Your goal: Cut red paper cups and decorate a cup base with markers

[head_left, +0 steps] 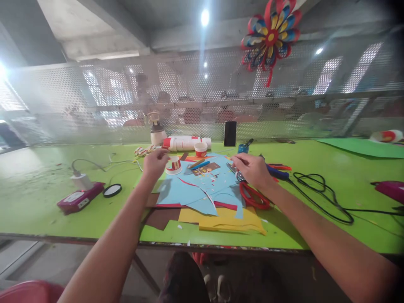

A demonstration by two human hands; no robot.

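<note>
My left hand (155, 163) hovers at the left edge of the light blue paper (170, 191), fingers bent together in a pinch; whatever is between them is too small to make out. Just right of it stands a cut paper cup (173, 166), white with red and yellow print. My right hand (254, 169) is also closed, thumb and fingertips together over the paper's right side, their contents unclear. Below that hand lie scissors with red handles (252, 197). A blue craft knife (200, 166) and paper scraps rest on a brown piece (208, 169) mid-paper.
Stacked paper cups (187, 143), another cup (200, 150), a bottle (157, 134) and a phone (230, 134) stand behind. A purple power strip (80, 200) is left; a black cable (328, 200) coils right. Yellow paper (227, 223) nears the front edge. A paper flower (271, 38) hangs above.
</note>
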